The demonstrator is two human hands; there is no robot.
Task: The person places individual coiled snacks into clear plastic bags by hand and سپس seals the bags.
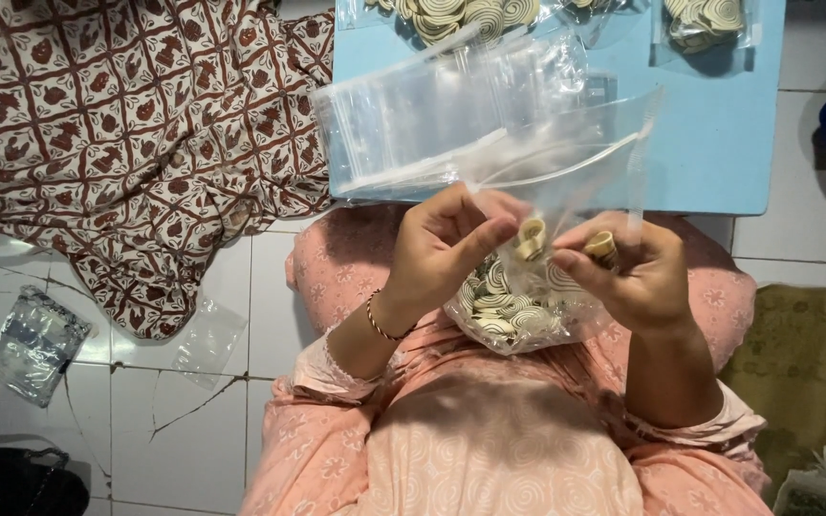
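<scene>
Cream coiled ring [531,238] sits pinched in the left hand [446,248] fingers; right hand [635,272] fingers grasp another beside the clear plastic bag [528,306].

place: home, piecework done on the floor | floor: white tiles [193,401], cracked | seating: person sits on floor in peach floral clothing [489,449] | surface: low light-blue table [719,143] | cloth: brown-and-white patterned fabric [117,124] spread on tiles | edge: olive mat [795,354] | stock: clear plastic bags [451,115], loose
</scene>
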